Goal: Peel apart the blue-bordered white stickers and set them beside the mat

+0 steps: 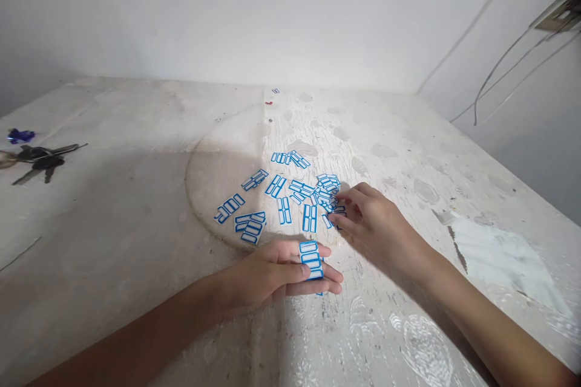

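My left hand (284, 272) is palm up, low in the middle of the view. Its thumb presses a small white label card (310, 259) with blue-outlined boxes against the fingers. A blue edge shows below the fingers, so more than one card may be held. To its right, my right hand (370, 214) reaches to the right end of a loose spread of similar cards. Thumb and forefinger are apart and touch the overlapping cards (324, 198) there. Single cards (310, 218) and another card (284, 210) lie flat nearer the left hand.
Several more cards (230, 207) lie scattered left and behind. A bunch of keys (45, 157) is at the far left, with a blue item (20, 135) beside it. A pale torn patch (503, 260) marks the table's right side. Cables (492, 81) hang along the wall.
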Demonstrator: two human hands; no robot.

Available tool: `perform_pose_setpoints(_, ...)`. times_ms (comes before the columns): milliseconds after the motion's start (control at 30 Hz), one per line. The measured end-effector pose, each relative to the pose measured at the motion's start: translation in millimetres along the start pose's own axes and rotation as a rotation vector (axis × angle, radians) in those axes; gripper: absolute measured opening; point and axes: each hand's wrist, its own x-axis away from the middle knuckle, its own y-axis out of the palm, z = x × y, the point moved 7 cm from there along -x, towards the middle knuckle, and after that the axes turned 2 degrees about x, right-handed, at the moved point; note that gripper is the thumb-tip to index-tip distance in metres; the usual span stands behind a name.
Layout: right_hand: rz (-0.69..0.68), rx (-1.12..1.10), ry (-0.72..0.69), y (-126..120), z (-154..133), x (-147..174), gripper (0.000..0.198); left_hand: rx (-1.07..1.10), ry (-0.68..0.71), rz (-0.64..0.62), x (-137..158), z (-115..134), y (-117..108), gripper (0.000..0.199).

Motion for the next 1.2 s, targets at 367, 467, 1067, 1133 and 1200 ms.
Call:
perform_pose_setpoints(367,-0.174,-0.120,-0.016,1.2,6.8,-2.3,0.013,0.009,-0.013,0.051,-0.9,1.3,-1.8,0.026)
perform_pose_setpoints(467,-0.296,-0.190,-0.145,1.0,3.2,5.4,0.037,0.001,-0.023,0.045,-0.6,0.3,-2.1,0.026)
perform_pose_setpoints(1067,-0.237,0.026,-0.392,-19.5,-5.4,17.5,0.020,-0.020,-0.060,0.043,1.0,0.9,0.7,0.031)
perform_pose_setpoints(1133,-0.217,0.096,-0.383,-23.6,0.1,18.5,0.023,-0.019,-0.058,0.038,1.0,0.8,0.9,0.031)
perform_pose_setpoints(1200,-0.138,0.172,-0.366,-31.3,6.2,18.1,0.023,-0.024,-0.066,0.045,0.9,1.3,1.4,0.030)
